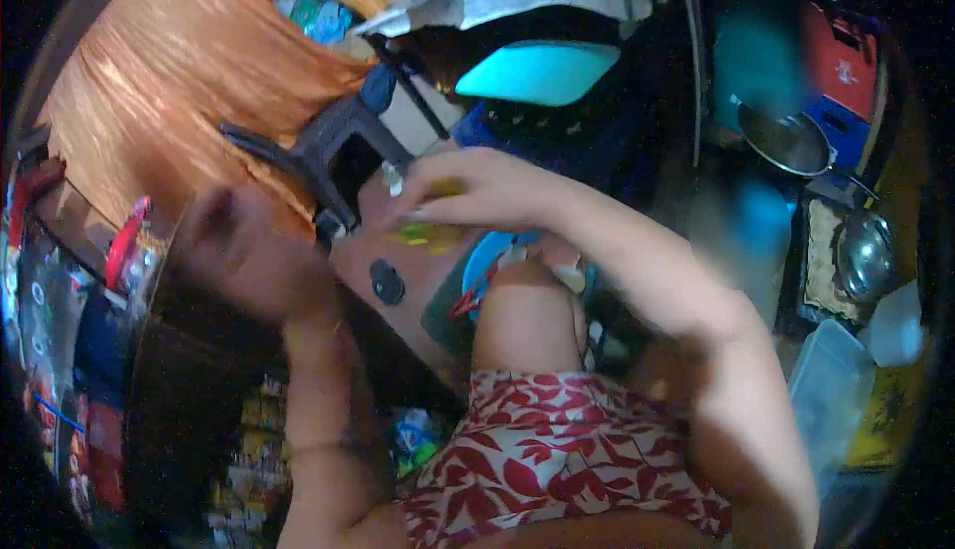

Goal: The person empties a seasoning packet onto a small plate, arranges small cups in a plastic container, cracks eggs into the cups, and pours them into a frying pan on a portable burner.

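My right hand [468, 189] reaches across the middle of the view above my knee, its fingers bent around a small yellow-green thing [426, 237]. Blur hides what kind of thing that is. Over on the left, my left hand [244, 251] is raised and smeared by motion, so its fingers cannot be made out. It is nearest to the orange cloth [189, 72] and the cluttered surface beside it. Below my right hand, a blue basin [481, 263] is partly hidden by my leg.
Ahead stands a dark plastic stool [310, 156]. A dark round object [386, 281] lies on the floor. A turquoise panel [537, 72] is at the back. To the right are a frying pan [786, 139], a shiny metal bowl [865, 254] and a clear plastic container [832, 380].
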The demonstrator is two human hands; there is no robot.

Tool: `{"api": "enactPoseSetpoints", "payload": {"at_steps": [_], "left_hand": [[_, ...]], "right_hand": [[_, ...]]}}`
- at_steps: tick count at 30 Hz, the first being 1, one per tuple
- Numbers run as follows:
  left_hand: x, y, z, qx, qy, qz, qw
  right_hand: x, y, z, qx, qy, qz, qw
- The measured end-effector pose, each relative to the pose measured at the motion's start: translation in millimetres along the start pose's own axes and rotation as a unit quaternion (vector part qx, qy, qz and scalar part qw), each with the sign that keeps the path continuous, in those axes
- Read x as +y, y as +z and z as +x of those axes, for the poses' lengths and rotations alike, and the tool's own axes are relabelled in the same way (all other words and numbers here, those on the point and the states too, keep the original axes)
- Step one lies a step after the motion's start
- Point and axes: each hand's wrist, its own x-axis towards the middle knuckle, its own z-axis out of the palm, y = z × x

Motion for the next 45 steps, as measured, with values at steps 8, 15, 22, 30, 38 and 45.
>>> {"api": "enactPoseSetpoints", "payload": {"at_steps": [8, 15, 22, 30, 38, 45], "left_hand": [[-108.8, 296.9, -50.8, -0.236, 0.042, 0.055, 0.969], [-177.9, 468.0, -11.3, -0.258, 0.109, 0.309, 0.909], [-255.5, 509.7, 77.4, -0.288, -0.055, 0.432, 0.853], [-337.3, 556.3, 126.5, -0.433, -0.131, 0.473, 0.756], [-301.1, 518.2, 115.2, -0.32, 0.015, 0.488, 0.812], [-204.5, 368.3, 61.2, -0.273, 0.166, 0.306, 0.897]], "right_hand": [[59.6, -113.4, -207.0, 0.283, 0.361, 0.01, 0.888], [102.2, -114.6, -274.6, 0.374, 0.475, -0.025, 0.796], [181.0, -125.6, -314.8, 0.367, 0.458, 0.057, 0.808], [206.6, -102.7, -340.0, 0.484, 0.492, 0.086, 0.719], [171.6, -110.9, -343.9, 0.417, 0.522, -0.144, 0.73], [111.7, -101.7, -315.4, 0.518, 0.476, 0.036, 0.709]]}}
